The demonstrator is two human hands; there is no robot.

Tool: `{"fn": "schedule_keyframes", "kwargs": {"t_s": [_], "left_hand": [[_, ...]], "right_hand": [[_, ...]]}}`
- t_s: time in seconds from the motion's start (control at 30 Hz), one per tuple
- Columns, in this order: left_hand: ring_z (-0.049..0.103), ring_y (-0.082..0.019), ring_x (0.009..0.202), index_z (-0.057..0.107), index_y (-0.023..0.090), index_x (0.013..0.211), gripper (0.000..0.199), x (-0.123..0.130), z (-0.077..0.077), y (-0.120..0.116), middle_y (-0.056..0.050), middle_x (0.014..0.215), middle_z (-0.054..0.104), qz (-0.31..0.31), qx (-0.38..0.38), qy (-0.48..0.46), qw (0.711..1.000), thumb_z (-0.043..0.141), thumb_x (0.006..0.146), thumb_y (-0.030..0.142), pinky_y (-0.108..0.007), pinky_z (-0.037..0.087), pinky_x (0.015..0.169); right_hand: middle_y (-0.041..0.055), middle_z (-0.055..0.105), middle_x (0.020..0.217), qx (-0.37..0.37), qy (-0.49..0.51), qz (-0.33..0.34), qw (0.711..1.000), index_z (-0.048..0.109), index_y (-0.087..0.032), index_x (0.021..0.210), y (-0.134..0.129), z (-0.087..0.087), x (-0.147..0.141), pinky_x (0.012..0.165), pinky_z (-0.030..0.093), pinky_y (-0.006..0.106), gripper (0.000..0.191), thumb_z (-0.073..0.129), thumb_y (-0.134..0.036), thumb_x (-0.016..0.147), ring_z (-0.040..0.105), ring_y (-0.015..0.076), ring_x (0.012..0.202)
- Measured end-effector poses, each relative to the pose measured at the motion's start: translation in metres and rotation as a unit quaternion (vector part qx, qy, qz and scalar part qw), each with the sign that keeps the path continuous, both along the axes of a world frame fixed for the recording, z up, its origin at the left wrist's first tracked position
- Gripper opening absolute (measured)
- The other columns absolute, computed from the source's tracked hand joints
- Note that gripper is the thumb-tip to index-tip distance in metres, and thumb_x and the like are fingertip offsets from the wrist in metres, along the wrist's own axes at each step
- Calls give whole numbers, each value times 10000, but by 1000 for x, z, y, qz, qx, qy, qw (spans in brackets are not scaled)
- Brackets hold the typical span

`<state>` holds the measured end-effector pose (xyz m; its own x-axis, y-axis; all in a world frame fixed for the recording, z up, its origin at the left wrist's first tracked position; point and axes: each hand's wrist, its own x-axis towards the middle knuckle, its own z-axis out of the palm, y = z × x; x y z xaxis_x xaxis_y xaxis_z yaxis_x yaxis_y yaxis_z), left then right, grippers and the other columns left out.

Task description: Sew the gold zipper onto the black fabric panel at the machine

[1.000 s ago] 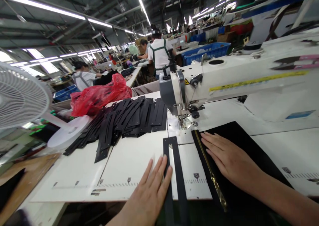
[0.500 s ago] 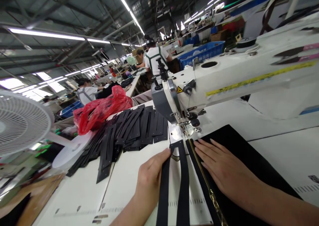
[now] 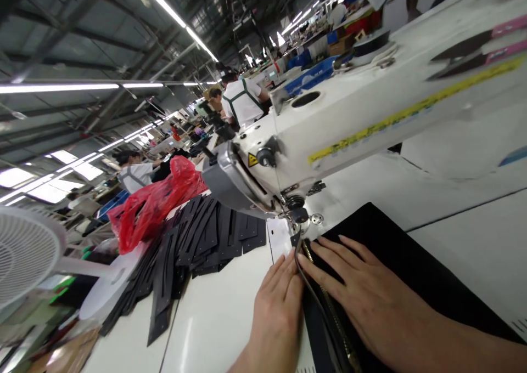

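Observation:
My left hand (image 3: pixel 280 307) has its fingers pressed together at the left edge of a black strip piece (image 3: pixel 315 337), just in front of the sewing machine's presser foot (image 3: pixel 300 227). The strip lies along a gold zipper (image 3: pixel 334 312) and is partly raised on edge. My right hand (image 3: pixel 362 285) rests flat with its fingers spread on the black fabric (image 3: pixel 391 247), its index fingertip touching the strip beside the zipper. The strip's far end is near the needle area. My left thumb is hidden.
A pile of black slotted strips (image 3: pixel 206 236) lies left of the machine head (image 3: pixel 242 181). Beyond it are a red plastic bag (image 3: pixel 158 203) and a white fan (image 3: pixel 27 252). Scissors (image 3: pixel 461 52) lie on the machine arm. People sit farther back.
The black strip piece has moved right, onto the zipper edge. My left hand has followed it rightward, and my hands are now closer together. The view has shifted toward the machine.

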<state>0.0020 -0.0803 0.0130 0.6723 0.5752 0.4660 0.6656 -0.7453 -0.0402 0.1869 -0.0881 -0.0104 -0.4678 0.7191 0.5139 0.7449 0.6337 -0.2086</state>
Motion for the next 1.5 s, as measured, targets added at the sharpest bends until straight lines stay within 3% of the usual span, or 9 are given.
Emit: {"fn": "schedule_keyframes", "kwargs": {"t_s": [0.23, 0.33, 0.67, 0.8, 0.9, 1.0, 1.13, 1.3, 1.5], "left_hand": [[627, -210, 979, 548, 88, 1088, 272, -6, -4, 1, -140, 1011, 668, -12, 43, 27, 999, 380, 874, 70, -343, 540, 812], [630, -210, 966, 552, 93, 1072, 269, -7, -4, 1, -137, 994, 672, -10, 51, 45, 998, 371, 874, 72, -342, 540, 790], [640, -207, 918, 554, 80, 1032, 260, 0, 2, 0, -146, 950, 674, 5, 65, 79, 995, 328, 902, 81, -335, 544, 759], [609, -211, 998, 561, 94, 984, 255, 3, 3, -1, -165, 1066, 641, 7, 30, 80, 996, 325, 895, 54, -345, 531, 799], [554, -225, 1102, 541, 74, 1061, 279, 4, 2, -2, -184, 1168, 590, 5, -2, 65, 998, 322, 891, 48, -372, 509, 862], [541, -225, 1129, 504, 52, 1154, 325, 5, 1, -4, -187, 1186, 584, 4, -9, 63, 998, 293, 908, 58, -379, 506, 884], [570, -222, 1097, 549, 87, 1127, 347, 6, -1, -6, -154, 1184, 599, 27, 1, 60, 998, 257, 940, 102, -374, 527, 865], [577, -252, 1079, 591, 93, 1077, 316, 10, -7, -3, -155, 1161, 608, 42, 29, 10, 999, 312, 930, 115, -390, 531, 861], [593, -261, 1002, 591, 54, 1040, 267, 17, -6, 10, -194, 1095, 597, 64, -1, -44, 997, 369, 895, 77, -392, 535, 838]], "right_hand": [[123, 431, 1359, -108, 17, 40, 993, 327, -203, 1379, -2, 5, 1, 1050, 212, 513, 577, 472, -318, 832, 354, 285, 1259], [136, 429, 1357, -116, 36, 48, 991, 341, -187, 1369, -3, 4, 1, 1053, 198, 517, 553, 448, -345, 851, 351, 293, 1260], [137, 500, 1296, -78, 41, 26, 996, 418, -150, 1322, -1, 6, 0, 1016, 289, 504, 491, 448, -348, 873, 430, 287, 1198], [160, 501, 1296, -24, 27, 2, 999, 500, -71, 1249, -2, 3, -1, 1024, 301, 473, 420, 419, -249, 877, 427, 273, 1207], [168, 483, 1313, -24, 6, 13, 1000, 534, -65, 1218, -4, 2, 2, 1059, 267, 452, 412, 432, -241, 860, 390, 258, 1247], [128, 480, 1327, -20, -1, 14, 1000, 523, -117, 1243, -6, 2, 5, 1068, 272, 442, 419, 436, -262, 859, 386, 236, 1256], [105, 465, 1344, 23, -51, 22, 998, 455, -133, 1306, -5, 4, 8, 1032, 334, 453, 491, 380, -126, 821, 393, 231, 1253], [132, 456, 1345, 91, -112, 33, 989, 377, -98, 1353, -2, 8, 10, 953, 422, 468, 600, 382, -77, 754, 417, 265, 1234], [166, 451, 1339, 98, -156, 30, 982, 399, -56, 1331, 12, 5, 9, 956, 424, 480, 574, 384, -66, 757, 387, 273, 1257]]}}
